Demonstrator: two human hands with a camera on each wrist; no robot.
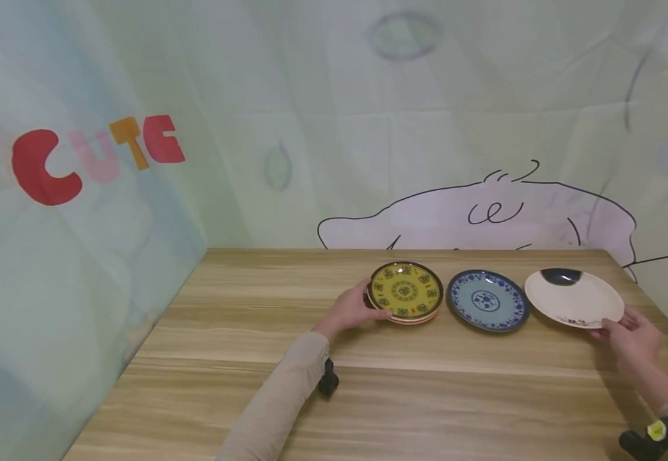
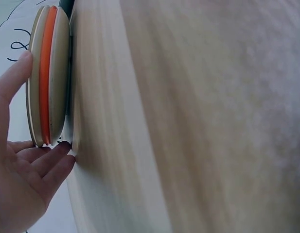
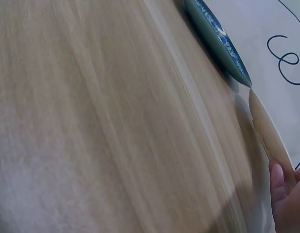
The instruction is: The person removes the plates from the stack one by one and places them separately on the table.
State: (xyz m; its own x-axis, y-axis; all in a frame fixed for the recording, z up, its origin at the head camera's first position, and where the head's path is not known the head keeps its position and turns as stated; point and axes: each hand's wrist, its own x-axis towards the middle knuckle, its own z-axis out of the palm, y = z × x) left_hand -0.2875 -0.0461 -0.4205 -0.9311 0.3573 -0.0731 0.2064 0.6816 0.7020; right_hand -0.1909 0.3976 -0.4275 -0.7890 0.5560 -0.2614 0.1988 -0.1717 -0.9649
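Note:
My left hand (image 1: 357, 307) holds the left side of a small stack of plates. Its top plate is a yellow plate (image 1: 405, 291) with dark patterns and a dark rim. From the side, an orange-edged plate (image 2: 46, 77) shows within the stack; my thumb lies at the upper rim and the other fingers at the lower edge. My right hand (image 1: 633, 336) pinches the near right rim of a white plate (image 1: 576, 299) with a dark patch. That plate is tilted, its right side raised off the table. Between them lies a blue patterned plate (image 1: 488, 300), touched by neither hand.
The plates are in a row toward the back of a wood-grain table (image 1: 368, 397). Behind it hangs a pale printed curtain (image 1: 242, 192) with cartoon lines and coloured letters. Dark wrist devices (image 1: 328, 379) are worn below both hands.

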